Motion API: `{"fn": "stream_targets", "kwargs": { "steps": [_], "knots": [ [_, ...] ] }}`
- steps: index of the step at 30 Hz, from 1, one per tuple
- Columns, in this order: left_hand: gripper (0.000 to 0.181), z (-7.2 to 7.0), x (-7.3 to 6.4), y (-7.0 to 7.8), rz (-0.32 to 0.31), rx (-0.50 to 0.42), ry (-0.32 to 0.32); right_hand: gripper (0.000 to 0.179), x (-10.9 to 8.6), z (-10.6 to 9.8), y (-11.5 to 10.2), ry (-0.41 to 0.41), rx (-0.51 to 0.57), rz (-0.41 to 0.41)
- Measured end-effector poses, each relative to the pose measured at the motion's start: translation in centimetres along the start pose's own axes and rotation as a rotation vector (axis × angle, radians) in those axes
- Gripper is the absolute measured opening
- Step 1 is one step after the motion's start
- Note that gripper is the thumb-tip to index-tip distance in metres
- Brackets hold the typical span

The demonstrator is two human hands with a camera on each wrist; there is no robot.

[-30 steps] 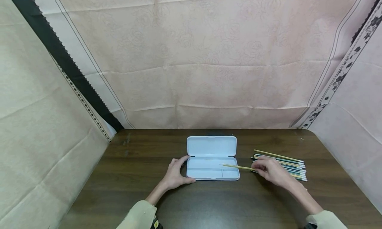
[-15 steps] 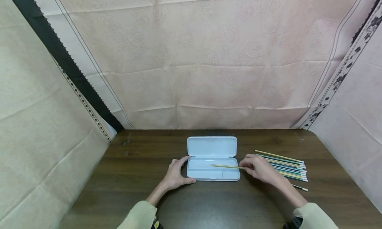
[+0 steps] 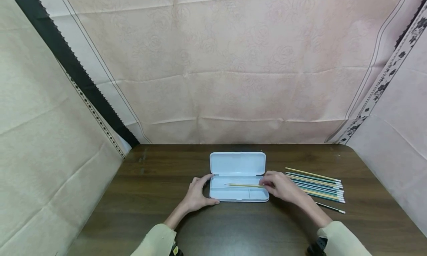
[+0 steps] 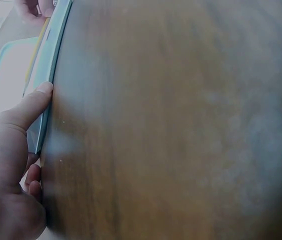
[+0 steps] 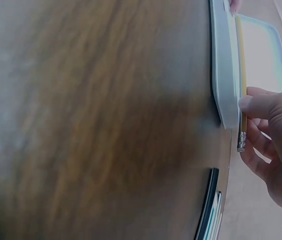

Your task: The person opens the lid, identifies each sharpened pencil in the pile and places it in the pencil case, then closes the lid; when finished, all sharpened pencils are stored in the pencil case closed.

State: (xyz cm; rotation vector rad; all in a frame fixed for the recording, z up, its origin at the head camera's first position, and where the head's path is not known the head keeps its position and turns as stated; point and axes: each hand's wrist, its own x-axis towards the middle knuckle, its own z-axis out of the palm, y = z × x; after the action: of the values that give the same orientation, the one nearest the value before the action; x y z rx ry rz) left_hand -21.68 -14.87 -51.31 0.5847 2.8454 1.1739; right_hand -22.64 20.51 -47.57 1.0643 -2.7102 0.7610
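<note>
A light blue pencil case (image 3: 230,195) lies on the table with its lid (image 3: 237,163) swung back. Its left end is held by my left hand (image 3: 196,195), thumb on the front edge and fingers at the back corner. In the left wrist view, the thumb presses on the case's rim (image 4: 56,55). My right hand (image 3: 281,186) pinches a yellow pencil (image 3: 245,185) near its eraser end, over the right end of the case. The pencil lies lengthwise over the case, its tip pointing left. The right wrist view shows its metal ferrule (image 5: 242,140) sticking out past the thumb.
Right of the case lies a row of several pencils (image 3: 321,185), green, blue and yellow, with white ends. A dark pencil (image 3: 333,209) lies apart, nearer the front. Behind the wooden table (image 3: 240,230) hangs a pale patterned cloth (image 3: 233,82).
My right hand has moved left from the pencil row with the yellow pencil, bringing it over the case and lower. The dark pencil came into view behind it. My left hand has stayed put.
</note>
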Motion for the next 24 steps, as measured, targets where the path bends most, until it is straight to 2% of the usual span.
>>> {"fn": "stream_targets", "kwargs": {
  "steps": [10,17,24],
  "knots": [
    [0.093,0.0,0.1,-0.1,-0.007,0.001,-0.005,0.019,1.4,0.8,-0.5,0.008,0.016,-0.046],
    [0.092,0.0,-0.1,0.0,-0.011,-0.007,-0.008,0.018,2.3,1.4,-0.9,0.023,-0.009,-0.08],
    [0.093,0.0,0.0,0.0,-0.008,-0.001,-0.005,0.018,3.0,1.9,-1.0,0.003,-0.003,-0.08]
  ]
}}
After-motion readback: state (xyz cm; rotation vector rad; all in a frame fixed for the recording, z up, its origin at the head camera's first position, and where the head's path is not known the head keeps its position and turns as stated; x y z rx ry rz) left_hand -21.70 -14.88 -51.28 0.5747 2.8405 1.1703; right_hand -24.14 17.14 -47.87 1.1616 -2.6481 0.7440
